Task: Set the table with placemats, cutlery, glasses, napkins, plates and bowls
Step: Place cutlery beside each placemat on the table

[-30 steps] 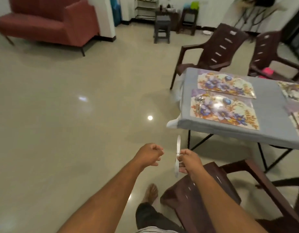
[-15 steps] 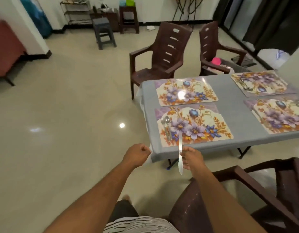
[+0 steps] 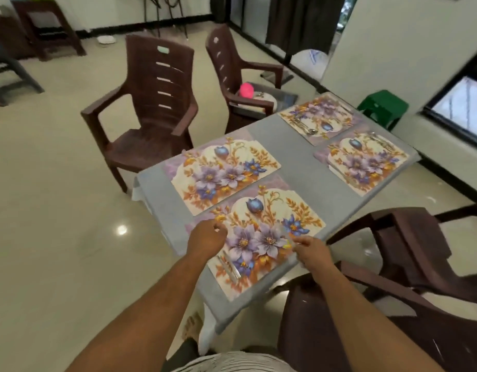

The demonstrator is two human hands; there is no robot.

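Cutlery is the step I am on, I think. My right hand (image 3: 311, 252) is over the right side of the near mat (image 3: 259, 237), and its fingers pinch something thin and shiny. It looks like a knife (image 3: 284, 234), but it is too blurry to be sure. My left hand (image 3: 208, 237) is curled into a loose fist over the left side of the same mat, and I cannot see anything in it. A spoon and fork (image 3: 229, 265) lie side by side on the left part of this mat, close to my left arm. The tabletop (image 3: 301, 173) has a gray cloth and four flower mats. The two far mats (image 3: 361, 162) each have some cutlery on them. The mat next to mine (image 3: 221, 173) has none that I can see. I see no glasses, napkins, plates or bowls on the tabletop, so a lot of the job is left. Next I need to lower the shiny thing onto the right side of the mat, lay it flat and straight, and let go softly so it does not slide. A brown chair (image 3: 393, 304) is just beside me on the right, and I should not bump it.
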